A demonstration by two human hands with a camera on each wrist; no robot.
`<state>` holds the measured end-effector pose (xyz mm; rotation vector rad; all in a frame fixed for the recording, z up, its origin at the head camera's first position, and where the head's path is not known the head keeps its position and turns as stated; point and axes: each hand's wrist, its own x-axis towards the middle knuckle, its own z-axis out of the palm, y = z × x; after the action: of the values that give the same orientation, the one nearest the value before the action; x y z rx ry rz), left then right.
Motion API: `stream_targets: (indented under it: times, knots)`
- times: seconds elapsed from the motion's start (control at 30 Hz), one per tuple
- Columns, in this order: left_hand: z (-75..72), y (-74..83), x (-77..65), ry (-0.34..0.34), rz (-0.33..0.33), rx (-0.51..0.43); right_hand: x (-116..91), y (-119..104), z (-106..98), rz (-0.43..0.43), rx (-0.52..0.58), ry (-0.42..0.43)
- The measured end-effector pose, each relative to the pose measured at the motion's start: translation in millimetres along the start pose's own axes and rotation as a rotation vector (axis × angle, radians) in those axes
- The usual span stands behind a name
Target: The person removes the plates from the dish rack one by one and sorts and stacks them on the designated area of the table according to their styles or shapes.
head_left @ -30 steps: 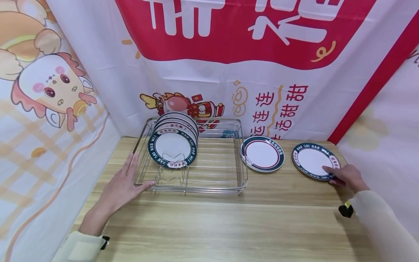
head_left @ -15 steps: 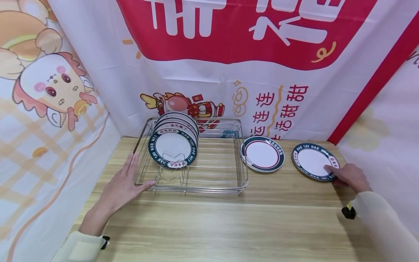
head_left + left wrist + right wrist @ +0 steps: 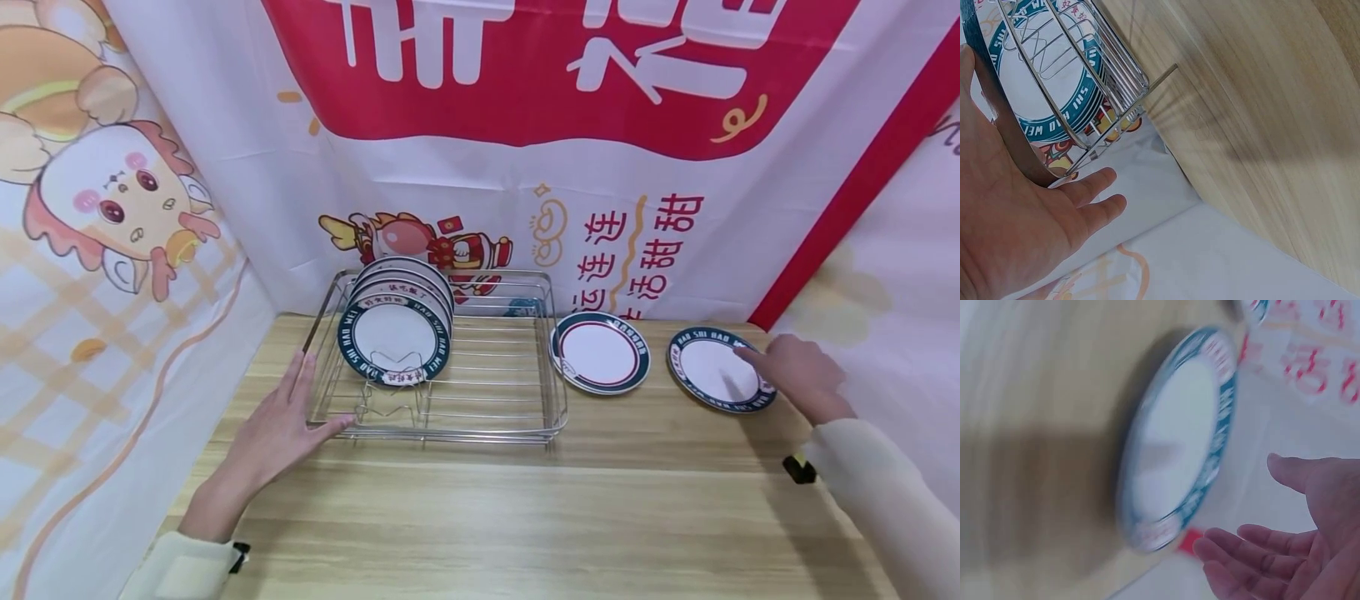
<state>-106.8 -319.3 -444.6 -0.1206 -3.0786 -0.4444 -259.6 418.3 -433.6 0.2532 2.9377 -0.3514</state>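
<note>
Rightmost plate [image 3: 712,371] beside right grip [image 3: 806,379], apart.

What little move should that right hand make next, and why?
Perhaps the right hand should draw back from the far-right plate: the plate already lies on the table, the hand holds nothing, and the right wrist view shows a gap between hand and plate. The left hand, touching the rack, probably needn't move.
</note>
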Motion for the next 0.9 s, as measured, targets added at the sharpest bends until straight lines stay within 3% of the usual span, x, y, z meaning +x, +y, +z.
stream_targets:
  times: [0.23,0.67,0.9]
  knots:
    - [1.4,-2.4,0.8,0.000,-0.002,0.002,-11,-80,-21,-0.121,-0.016,0.120]
    - [1.1,-1.6,-0.5,-0.003,-0.015,-0.003,-39,-241,-54,-0.389,-0.034,0.178]
    - [1.4,-1.8,1.5,0.008,-0.003,-0.001,-59,-311,-54,-0.557,-0.064,0.164]
